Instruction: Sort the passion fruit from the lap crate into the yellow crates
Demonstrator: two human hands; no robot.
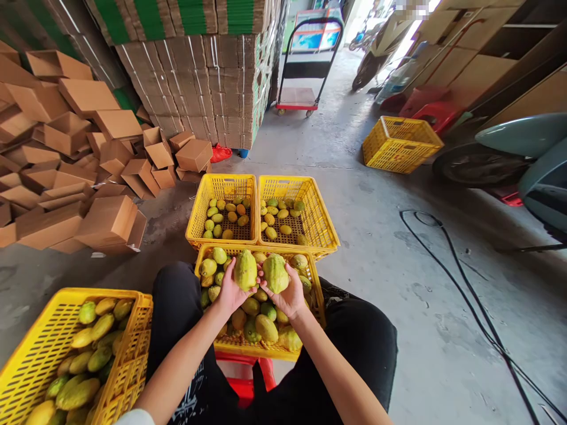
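Observation:
Over the middle yellow crate [316, 307], my left hand [230, 293] is closed round a yellow-green papaya [245, 270], held upright. My right hand [290, 295] grips a second, ridged papaya [275, 274] beside it. The two fruits are close together, with the fingertips of both hands nearly meeting between them. Beneath my hands the crate is filled with more green and yellow papayas [266, 328], partly hidden by my hands and forearms. This crate sits between my knees, over a red stool [242, 386].
Two yellow crates [221, 236] [325, 221] with smaller fruits stand just beyond. At the left is another crate [26, 336] of papayas. Cardboard boxes [106, 221] are heaped behind it. A hand trolley [296, 97], a yellow crate [401, 144], a scooter [518, 139] and a black cable [473, 301] are farther off.

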